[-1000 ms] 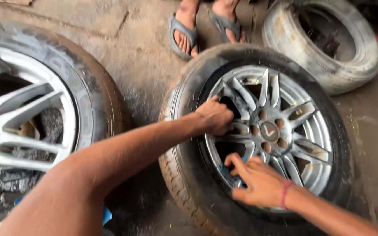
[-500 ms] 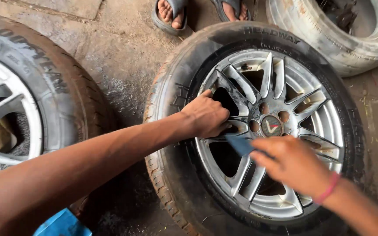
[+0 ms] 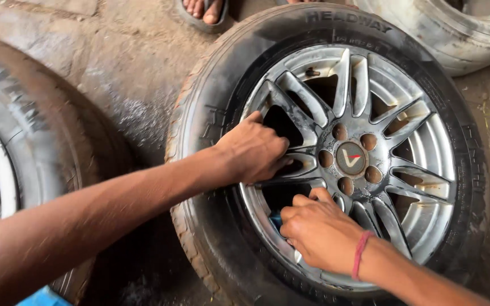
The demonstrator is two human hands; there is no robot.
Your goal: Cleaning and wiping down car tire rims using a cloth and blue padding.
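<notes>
Left hand (image 3: 254,148) curls shut around a spoke at nine o'clock of the silver alloy wheel (image 3: 370,102), bracing it, while right hand (image 3: 319,232), fingers closed on a blue cloth (image 3: 275,220), scrubs at seven o'clock; wheel lies flat on wet concrete floor (image 3: 120,85).

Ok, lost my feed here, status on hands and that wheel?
Left hand gripping a spoke of the alloy wheel. Right hand at the lower rim, small blue object under its fingers. Wheel lies flat. Nothing in the way.
</notes>
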